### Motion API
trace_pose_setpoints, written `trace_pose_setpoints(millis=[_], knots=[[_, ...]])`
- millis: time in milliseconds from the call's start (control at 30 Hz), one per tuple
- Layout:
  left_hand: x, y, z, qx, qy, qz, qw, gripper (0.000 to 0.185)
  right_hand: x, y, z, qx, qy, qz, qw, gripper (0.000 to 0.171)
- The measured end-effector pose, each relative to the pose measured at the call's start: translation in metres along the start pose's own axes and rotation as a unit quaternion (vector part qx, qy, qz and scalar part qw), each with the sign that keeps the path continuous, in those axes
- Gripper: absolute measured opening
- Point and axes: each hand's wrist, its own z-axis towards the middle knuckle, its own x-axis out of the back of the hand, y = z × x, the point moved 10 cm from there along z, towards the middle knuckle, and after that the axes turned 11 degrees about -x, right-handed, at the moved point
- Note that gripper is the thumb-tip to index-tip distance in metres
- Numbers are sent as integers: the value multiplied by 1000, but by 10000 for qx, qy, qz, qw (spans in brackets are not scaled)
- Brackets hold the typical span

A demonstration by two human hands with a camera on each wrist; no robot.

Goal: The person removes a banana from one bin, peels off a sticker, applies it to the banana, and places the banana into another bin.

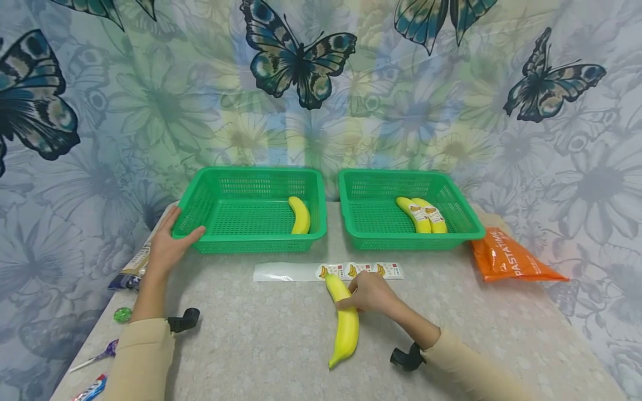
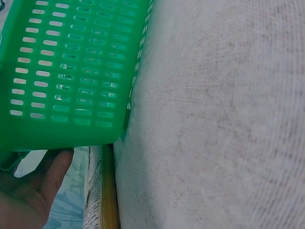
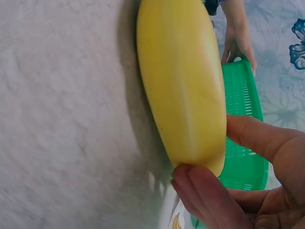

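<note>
My right hand [image 1: 370, 292] pinches a yellow banana [image 1: 347, 328] from its right side, thumb and fingers on opposite sides near the upper part. The right wrist view shows the banana [image 3: 183, 86] close up, with fingertips [image 3: 202, 183] against its end. At the front left corner of the left green basket [image 1: 251, 244], my left hand [image 1: 168, 245] grips the rim. One loose banana [image 1: 300, 215] lies inside that basket on its right. Behind the held banana, a clear strip bears several banana stickers [image 1: 359, 271].
In the right green basket [image 1: 371, 243] lie two bananas [image 1: 422, 216] with stickers on them. An orange bag [image 1: 511, 256] stands right of it. Along the left edge are a dark bag [image 1: 131, 273], a green candy [image 1: 122, 315], a lollipop [image 1: 107, 351] and a wrapped bar [image 1: 91, 388].
</note>
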Motion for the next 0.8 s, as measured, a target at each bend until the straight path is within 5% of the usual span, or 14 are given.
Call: trace_pose_setpoints(millis=[433, 800], knots=[[2, 0, -3, 158, 216, 227, 9994, 93, -4, 8, -4, 76, 105, 163, 9998, 40], [12, 37, -26, -6, 737, 1598, 9844, 95, -5, 10, -6, 177, 238, 239, 9993, 43]])
